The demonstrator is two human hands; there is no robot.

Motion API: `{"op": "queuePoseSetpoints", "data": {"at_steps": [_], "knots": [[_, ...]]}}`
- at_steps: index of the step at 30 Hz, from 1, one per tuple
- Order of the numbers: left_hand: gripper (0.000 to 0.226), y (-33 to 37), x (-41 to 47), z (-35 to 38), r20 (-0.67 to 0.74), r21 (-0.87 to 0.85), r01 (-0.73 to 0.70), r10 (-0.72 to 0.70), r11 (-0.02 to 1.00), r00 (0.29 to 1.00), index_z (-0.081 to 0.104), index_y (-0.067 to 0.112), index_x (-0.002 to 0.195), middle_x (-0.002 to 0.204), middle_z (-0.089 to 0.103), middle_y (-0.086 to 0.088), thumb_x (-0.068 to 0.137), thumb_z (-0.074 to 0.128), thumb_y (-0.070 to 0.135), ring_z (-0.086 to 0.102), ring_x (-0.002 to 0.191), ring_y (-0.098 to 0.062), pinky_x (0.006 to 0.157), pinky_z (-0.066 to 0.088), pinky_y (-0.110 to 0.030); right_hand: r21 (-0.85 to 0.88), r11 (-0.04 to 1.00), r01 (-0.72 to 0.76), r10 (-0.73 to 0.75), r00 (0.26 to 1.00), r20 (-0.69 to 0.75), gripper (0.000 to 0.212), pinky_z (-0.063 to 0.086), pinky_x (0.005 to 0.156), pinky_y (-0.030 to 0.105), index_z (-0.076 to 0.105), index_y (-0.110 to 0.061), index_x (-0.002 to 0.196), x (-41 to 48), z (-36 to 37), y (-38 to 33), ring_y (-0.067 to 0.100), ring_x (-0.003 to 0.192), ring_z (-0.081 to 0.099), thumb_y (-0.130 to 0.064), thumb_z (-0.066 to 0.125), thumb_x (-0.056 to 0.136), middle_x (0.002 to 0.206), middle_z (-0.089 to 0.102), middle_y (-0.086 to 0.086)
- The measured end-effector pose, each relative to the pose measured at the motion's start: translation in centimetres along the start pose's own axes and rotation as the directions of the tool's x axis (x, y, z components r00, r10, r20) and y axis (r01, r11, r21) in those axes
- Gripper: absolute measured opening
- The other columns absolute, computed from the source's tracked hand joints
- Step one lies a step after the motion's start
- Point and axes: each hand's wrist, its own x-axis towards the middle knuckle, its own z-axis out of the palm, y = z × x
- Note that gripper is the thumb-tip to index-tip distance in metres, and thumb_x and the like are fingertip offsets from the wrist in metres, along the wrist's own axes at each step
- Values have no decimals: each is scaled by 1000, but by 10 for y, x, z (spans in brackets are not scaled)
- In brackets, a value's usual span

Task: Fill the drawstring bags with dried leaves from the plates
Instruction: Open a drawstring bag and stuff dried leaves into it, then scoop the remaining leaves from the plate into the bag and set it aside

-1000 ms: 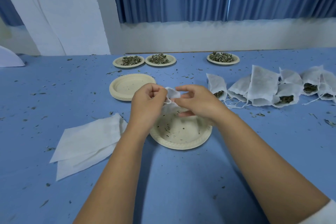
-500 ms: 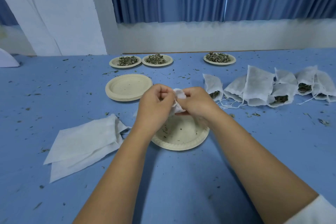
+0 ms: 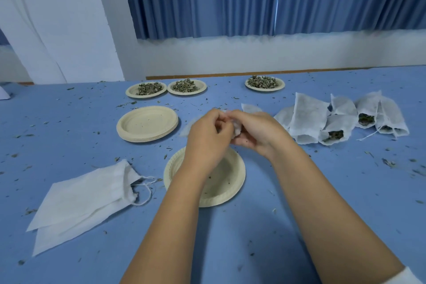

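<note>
My left hand [image 3: 207, 138] and my right hand [image 3: 258, 132] meet above a nearly bare paper plate [image 3: 232, 182] and together pinch a small white drawstring bag [image 3: 236, 125], which is bunched between the fingers and mostly hidden. Three plates of dried leaves stand at the far side: one at the left [image 3: 146, 89], one beside it [image 3: 186, 86], one further right [image 3: 264, 83]. Filled white bags [image 3: 332, 120] lie in a heap to the right. Flat unfilled bags [image 3: 83, 198] lie stacked at the near left.
A stack of bare paper plates [image 3: 147, 123] stands left of my hands. Leaf crumbs are scattered all over the blue tabletop [image 3: 253, 237]. A white wall and blue curtains close off the far edge.
My hands have drawn closer together and the bag has bunched up smaller between the fingers. The view has tilted and shifted a little.
</note>
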Motion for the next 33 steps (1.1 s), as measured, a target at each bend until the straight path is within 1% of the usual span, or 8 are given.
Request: {"op": "queuePoseSetpoints", "data": {"at_steps": [5,10,15,19,22,24,28,33], "knots": [[16,0,0,13,-8,1,-64,64,998,998,66,30,105,104,62,14,97,53,24,56,68,1,69,42,-10,19,993,116,-110,972,-207,13,53,62,22,66,2,73,13,-31,-3,19,54,64,-1,64,86,60,67,8],[26,-28,6,-17,-86,211,105,-88,972,992,67,28,113,116,62,7,97,50,18,58,75,3,65,44,-21,-3,979,203,-184,878,-443,12,48,45,16,69,-10,78,31,-63,0,9,54,63,-4,63,87,64,66,3],[33,-58,5,-48,-85,441,308,-303,843,949,62,17,126,126,60,-6,93,60,20,58,103,-19,80,40,-29,2,978,207,-168,801,-575,5,56,55,17,65,-2,88,51,-71,18,17,70,69,3,65,86,87,68,13],[44,-64,4,-58,-51,453,416,-443,789,895,56,16,132,117,60,-2,92,62,32,56,107,-20,80,37,-29,-83,986,145,-165,778,-607,15,53,46,20,59,-2,79,59,-76,31,9,46,64,-9,70,86,68,66,12],[16,-64,2,-58,-6,498,416,-476,761,879,52,26,102,92,56,5,90,62,28,49,89,-19,62,33,-26,-242,964,114,-245,740,-627,39,42,40,21,45,-14,57,57,-77,34,7,32,46,-22,74,82,52,52,5],[19,-65,1,-59,-5,487,405,-462,774,887,43,23,90,75,40,8,89,61,20,39,82,-18,55,25,-23,-299,949,102,-279,711,-645,47,31,36,21,35,-18,55,52,-74,32,7,33,34,-31,73,81,47,39,-4],[23,-64,2,-63,-4,443,395,-438,805,899,57,26,70,78,51,1,88,60,11,44,72,-20,57,32,-27,-368,927,77,-299,743,-599,46,26,45,28,31,-18,51,43,-60,30,9,37,32,-33,57,86,39,32,-9],[6,-64,6,-71,-98,330,449,-443,830,891,64,22,87,79,61,8,91,60,19,54,70,-16,61,39,-29,-659,751,-26,-198,944,-263,45,30,52,29,31,-18,52,29,-24,33,20,47,34,-35,55,86,48,35,-2]]}}
